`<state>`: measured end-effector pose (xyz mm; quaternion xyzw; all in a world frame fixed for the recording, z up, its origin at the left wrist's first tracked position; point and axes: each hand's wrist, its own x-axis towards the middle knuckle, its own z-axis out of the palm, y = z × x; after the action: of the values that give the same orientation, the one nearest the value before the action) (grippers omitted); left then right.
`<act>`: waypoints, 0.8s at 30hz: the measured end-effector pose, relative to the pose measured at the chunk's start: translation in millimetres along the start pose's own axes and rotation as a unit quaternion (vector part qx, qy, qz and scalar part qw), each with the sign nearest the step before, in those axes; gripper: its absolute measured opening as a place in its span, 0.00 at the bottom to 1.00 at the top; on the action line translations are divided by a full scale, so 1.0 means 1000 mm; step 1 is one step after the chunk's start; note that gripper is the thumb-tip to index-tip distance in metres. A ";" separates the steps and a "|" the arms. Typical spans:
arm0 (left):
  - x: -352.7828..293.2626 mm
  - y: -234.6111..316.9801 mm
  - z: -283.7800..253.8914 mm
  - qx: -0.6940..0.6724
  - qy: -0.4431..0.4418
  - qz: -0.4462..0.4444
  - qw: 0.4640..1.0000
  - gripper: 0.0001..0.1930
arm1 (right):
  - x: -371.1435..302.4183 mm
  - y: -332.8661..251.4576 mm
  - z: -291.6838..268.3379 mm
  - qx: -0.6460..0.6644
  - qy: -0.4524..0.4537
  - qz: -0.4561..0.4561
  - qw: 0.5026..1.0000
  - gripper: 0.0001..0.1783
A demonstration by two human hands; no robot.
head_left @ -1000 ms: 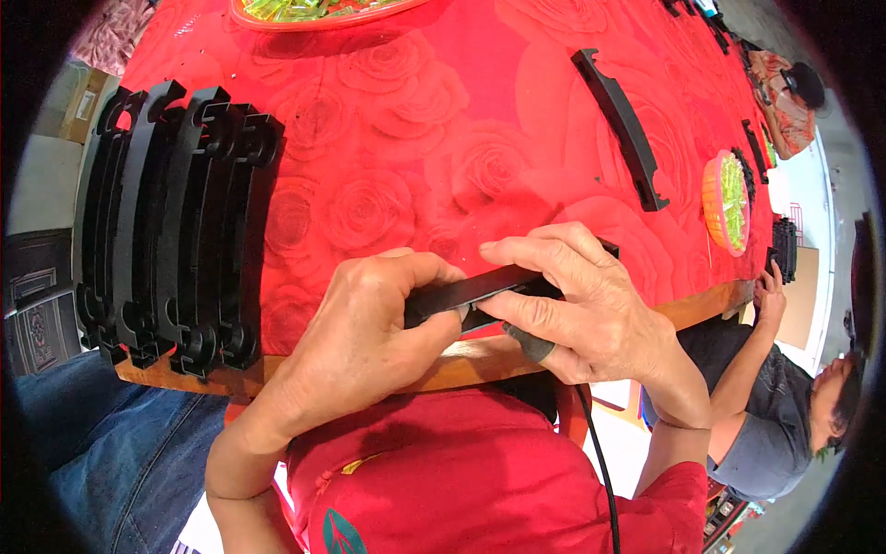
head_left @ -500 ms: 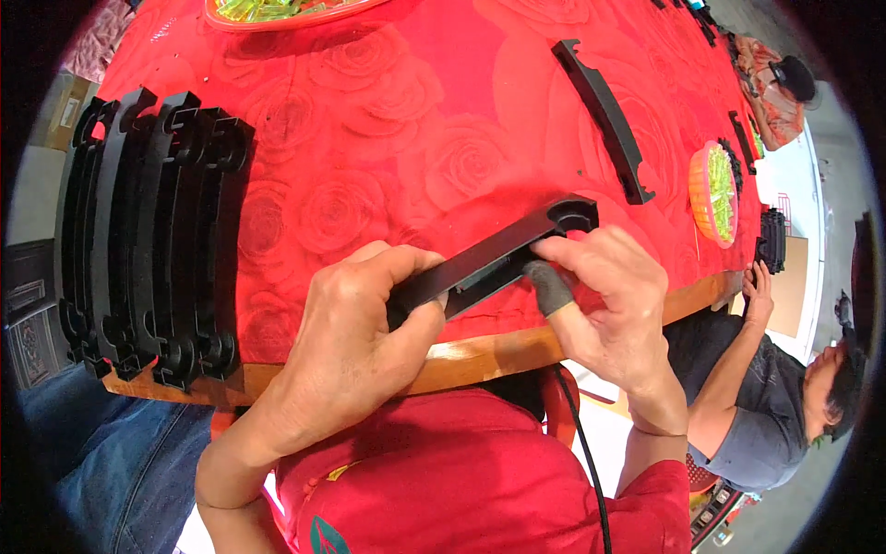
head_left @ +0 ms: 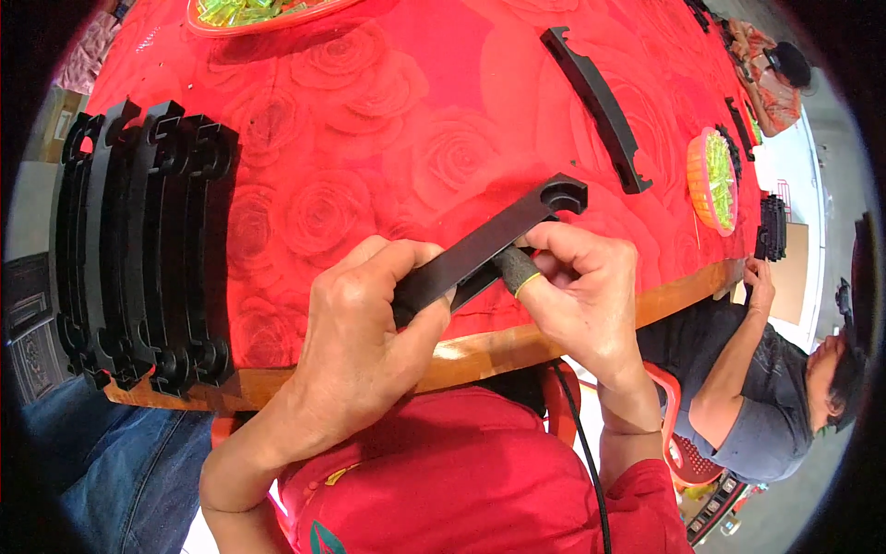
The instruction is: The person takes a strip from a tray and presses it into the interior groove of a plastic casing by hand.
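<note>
My left hand (head_left: 360,323) grips the near end of a long black plastic bar (head_left: 489,242) with a rounded notch at its far end. The bar is tilted up to the right above the table's front edge. My right hand (head_left: 586,286) is closed at the bar's underside, its thumb in a dark finger cot (head_left: 517,270) pressed against the open channel. Whether that hand also pinches a small piece is hidden. Another such black bar (head_left: 600,111) lies by itself farther back on the red rose-patterned tablecloth (head_left: 369,138).
Several black bars (head_left: 152,249) stand side by side at the left edge. A basket (head_left: 695,185) of yellow-green clear pieces sits at the right, and a red tray (head_left: 305,18) of similar pieces at the back. A co-worker (head_left: 757,388) sits at the right, one hand by stacked bars (head_left: 773,229).
My right hand has shifted left along the bar, its covered thumb now pressing into the channel. The bar has rolled slightly, showing more of its broad face. The view has shifted slightly.
</note>
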<state>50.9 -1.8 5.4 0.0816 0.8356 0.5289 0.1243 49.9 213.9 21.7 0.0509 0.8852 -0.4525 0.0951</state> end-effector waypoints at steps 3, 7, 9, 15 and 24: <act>0.001 0.001 0.001 0.004 0.007 -0.017 1.000 0.10 | 0.003 0.008 0.007 0.017 0.009 0.002 1.000 0.10; 0.002 -0.001 0.003 0.017 0.023 -0.009 1.000 0.10 | 0.005 0.014 0.014 0.055 0.014 0.021 0.998 0.11; 0.003 -0.001 0.004 0.015 0.023 -0.019 0.999 0.10 | 0.005 0.012 0.017 0.051 0.035 0.014 0.998 0.11; 0.004 -0.001 0.005 -0.007 0.020 -0.042 0.999 0.11 | 0.000 0.015 0.018 0.062 0.039 0.022 0.997 0.11; 0.004 -0.005 0.004 -0.025 0.016 -0.042 0.999 0.12 | -0.001 0.010 0.017 0.082 0.039 0.007 0.996 0.06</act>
<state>48.1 0.7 -1.8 0.0350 0.8264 0.5454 0.1353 54.7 206.2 3.9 0.0822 0.8476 -0.5209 0.0587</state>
